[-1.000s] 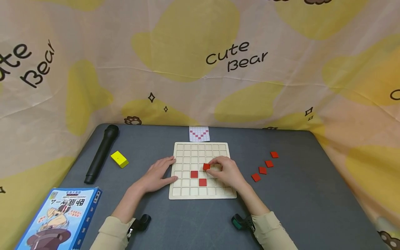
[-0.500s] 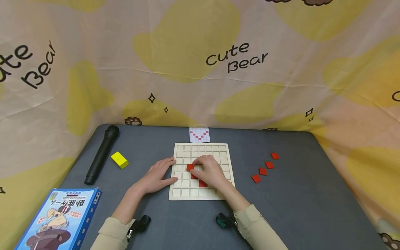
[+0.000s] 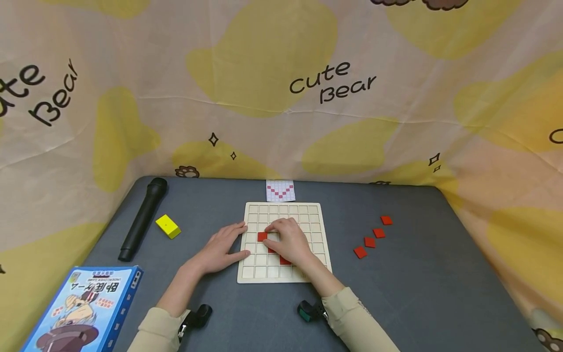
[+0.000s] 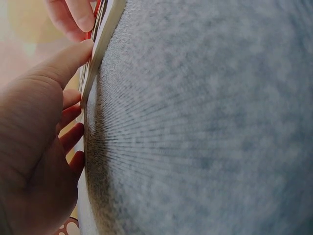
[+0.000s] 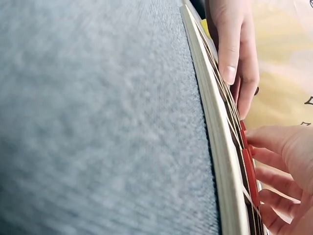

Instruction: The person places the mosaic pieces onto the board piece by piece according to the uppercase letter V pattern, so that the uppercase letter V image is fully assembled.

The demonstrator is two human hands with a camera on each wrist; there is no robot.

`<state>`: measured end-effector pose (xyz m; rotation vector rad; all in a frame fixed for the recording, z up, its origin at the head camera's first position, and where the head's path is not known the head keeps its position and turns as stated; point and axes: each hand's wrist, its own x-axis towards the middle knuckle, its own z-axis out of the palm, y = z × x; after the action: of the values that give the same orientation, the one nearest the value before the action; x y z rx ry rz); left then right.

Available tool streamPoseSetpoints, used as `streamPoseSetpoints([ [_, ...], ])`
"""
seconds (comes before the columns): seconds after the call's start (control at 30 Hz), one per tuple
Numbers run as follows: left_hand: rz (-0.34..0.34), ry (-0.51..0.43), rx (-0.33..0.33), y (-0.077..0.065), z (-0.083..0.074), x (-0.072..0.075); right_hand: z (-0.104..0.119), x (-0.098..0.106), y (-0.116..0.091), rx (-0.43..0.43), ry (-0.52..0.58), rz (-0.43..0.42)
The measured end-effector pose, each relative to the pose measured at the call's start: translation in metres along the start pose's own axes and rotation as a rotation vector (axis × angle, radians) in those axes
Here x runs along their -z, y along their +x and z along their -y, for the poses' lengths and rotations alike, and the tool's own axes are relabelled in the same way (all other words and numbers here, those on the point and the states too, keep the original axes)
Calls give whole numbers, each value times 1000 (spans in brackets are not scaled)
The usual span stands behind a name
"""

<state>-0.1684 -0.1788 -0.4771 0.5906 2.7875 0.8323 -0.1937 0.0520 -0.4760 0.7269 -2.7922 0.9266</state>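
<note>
Grid board (image 3: pixel 259 272) flat on the grey surface (image 3: pixel 422 283), used as landmark; pale, ruled into square cells.

Right hand (image 3: pixel 291 241) over the middle of the board: thumb and forefinger pinch the right side of a red tile (image 3: pixel 262 237), which lies left of the board's centre. In the right wrist view the thumb tip touches red; other fingers bent loosely behind it.

Second tile (image 3: pixel 270 251) and third tile (image 3: pixel 285 261) also on the board, stepping diagonally from the pinched one toward the near edge and rightward; both partly covered by the right hand.

Left hand (image 3: pixel 218 250) spread at the board's left edge, thumb apart from the fingers, thumb tip and fingertips resting on the rim.

Right of the board, well apart: four loose red tiles (image 3: pixel 370 242) in a slanting row. Just beyond its far edge: a small card (image 3: pixel 280 190), gridded, with a red V of squares. Left of the board: yellow block (image 3: pixel 168 226), then black microphone (image 3: pixel 141 220) lying aslant. Farther left and nearer the person than the board: blue box (image 3: pixel 83 310), its print upside down. Behind the board, a yellow-patched cloth (image 3: pixel 264 58) lettered "Cute Bear".
</note>
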Motion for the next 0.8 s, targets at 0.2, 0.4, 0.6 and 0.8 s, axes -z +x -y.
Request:
streamPoseSetpoints([
  [0.2,1,0,-1,0,-1,0,-1,4,-5,0,53,14],
  [0.4,-3,-3,-8,0,-1,-1,-10,18,-13,1,216,-36],
  [0.6,-12,0,-12,0,0,-1,-26,35,-24,-64,254,-69],
  [0.8,-14,6,-2,-1,2,-3,-42,52,-38,-150,270,-58],
])
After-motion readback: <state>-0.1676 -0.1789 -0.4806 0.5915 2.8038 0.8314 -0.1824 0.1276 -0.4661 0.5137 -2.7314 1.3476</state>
